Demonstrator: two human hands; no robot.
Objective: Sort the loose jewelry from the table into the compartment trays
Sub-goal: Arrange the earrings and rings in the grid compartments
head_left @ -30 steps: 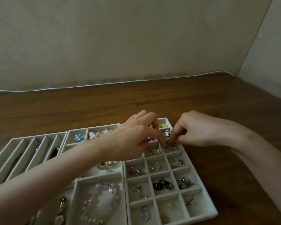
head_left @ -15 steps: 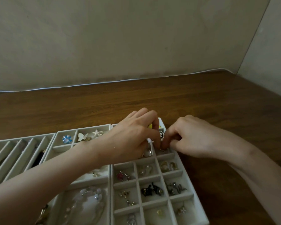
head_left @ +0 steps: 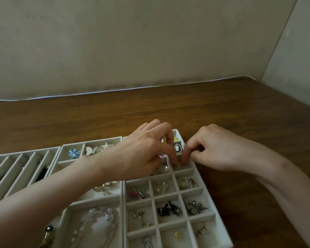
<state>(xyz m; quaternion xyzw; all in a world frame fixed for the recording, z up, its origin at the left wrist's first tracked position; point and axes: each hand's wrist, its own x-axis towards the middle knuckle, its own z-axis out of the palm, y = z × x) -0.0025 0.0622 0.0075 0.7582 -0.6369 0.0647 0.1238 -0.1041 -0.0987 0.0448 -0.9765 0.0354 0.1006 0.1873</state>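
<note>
Fingertips (head_left: 184,157) of the right hand (head_left: 215,151) and those of the left hand (head_left: 141,154) curled down together into one compartment in the right column of the grid tray (head_left: 168,196). They almost touched over a small silvery piece (head_left: 179,166) lying on its floor. Whether either hand actually pinched that piece could not be told. Just behind that compartment sat a cameo brooch (head_left: 177,148), and behind it a yellow piece (head_left: 176,139). Nearer compartments held gold hoops (head_left: 187,183) and black charms (head_left: 169,209). In the middle tray (head_left: 89,142) lay a blue flower (head_left: 73,153), a butterfly (head_left: 90,150) and a starfish (head_left: 106,145). Both trays stood on the wooden table (head_left: 240,113).
</note>
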